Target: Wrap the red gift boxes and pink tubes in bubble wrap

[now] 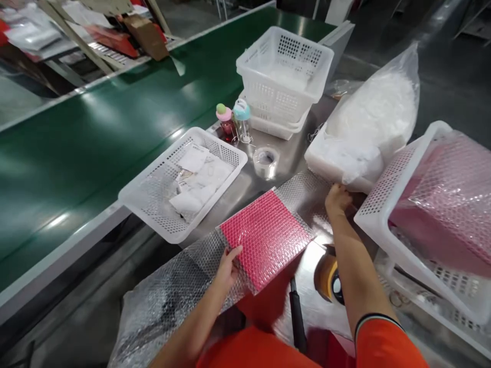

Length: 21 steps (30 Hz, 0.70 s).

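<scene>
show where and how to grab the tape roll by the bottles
Probably by its near wall, from above: the tape roll lies flat, hole facing up, so fingers could go inside and the thumb outside, facing away from the blue-lidded bottle behind it.

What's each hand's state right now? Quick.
Left hand: closed on the edge of the pink bubble-wrapped packet.
Right hand: by the white-filled plastic bag; fingers partly hidden, grip can't be told.
</scene>
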Motion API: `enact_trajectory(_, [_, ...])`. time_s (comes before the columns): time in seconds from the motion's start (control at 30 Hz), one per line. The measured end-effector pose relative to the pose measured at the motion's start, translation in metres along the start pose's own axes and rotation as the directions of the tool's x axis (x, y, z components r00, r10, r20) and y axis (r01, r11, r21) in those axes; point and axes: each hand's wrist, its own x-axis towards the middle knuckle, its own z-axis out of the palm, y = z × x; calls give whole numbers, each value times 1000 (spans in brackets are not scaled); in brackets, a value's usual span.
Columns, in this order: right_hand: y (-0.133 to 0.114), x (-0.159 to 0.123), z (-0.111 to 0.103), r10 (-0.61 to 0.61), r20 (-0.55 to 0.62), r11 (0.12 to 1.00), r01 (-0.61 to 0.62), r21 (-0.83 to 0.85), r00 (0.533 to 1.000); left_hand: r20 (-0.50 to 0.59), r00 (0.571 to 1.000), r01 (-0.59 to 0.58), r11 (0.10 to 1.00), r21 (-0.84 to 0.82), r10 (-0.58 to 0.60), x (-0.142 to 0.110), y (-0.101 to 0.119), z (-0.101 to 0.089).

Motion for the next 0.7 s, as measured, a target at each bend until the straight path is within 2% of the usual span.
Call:
enact_trajectory(0.3, [-6, 1, 0, 9, 2, 1000, -9, 14, 1000, -3, 1000, 15, 999, 29, -15, 0, 6, -19])
enact_trajectory(0.47, [-7, 2, -4, -11, 7, 999, 11, 30, 1000, -9, 1000, 23, 999, 28, -23, -6, 8, -18])
enact_trajectory(0.57, [-13, -9, -21, -46, 23, 999, 45, 24, 999, -10, 999, 41, 994, 97, -40, -11, 14, -14])
enact_trajectory(0.7, [-27, -45, -67, -129, 25, 990, 130, -52, 991, -80, 997, 9, 975, 224, 9, -18, 23, -9])
